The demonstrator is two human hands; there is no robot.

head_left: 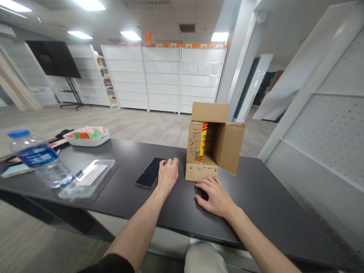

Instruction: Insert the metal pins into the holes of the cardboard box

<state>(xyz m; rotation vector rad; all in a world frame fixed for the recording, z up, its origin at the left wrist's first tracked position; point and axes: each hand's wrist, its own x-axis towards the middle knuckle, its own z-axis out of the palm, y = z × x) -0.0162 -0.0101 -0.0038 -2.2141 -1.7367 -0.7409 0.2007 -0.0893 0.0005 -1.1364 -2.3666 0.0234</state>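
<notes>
My left hand [168, 173] rests on the dark table with its fingers curled together, just right of a smartphone [151, 173] lying screen up. Whatever those fingers may hold is hidden. My right hand [214, 194] curves its thumb and fingers around a dark spot with thin shiny lines, too small to name. Right in front of it stands an open cardboard box [195, 142], its opening facing me and its flaps spread. Small grey round heads and dark holes dot its left flap and bottom flap. A yellow and red tape strip [203, 143] runs down the left flap.
On the left of the table [125, 204] are a water bottle [40, 157], a clear plastic case [88, 180] with a white label, and a white basket [88, 141] with colourful packets. A perforated panel [327, 144] stands along the right side. White shelving [162, 79] lines the back.
</notes>
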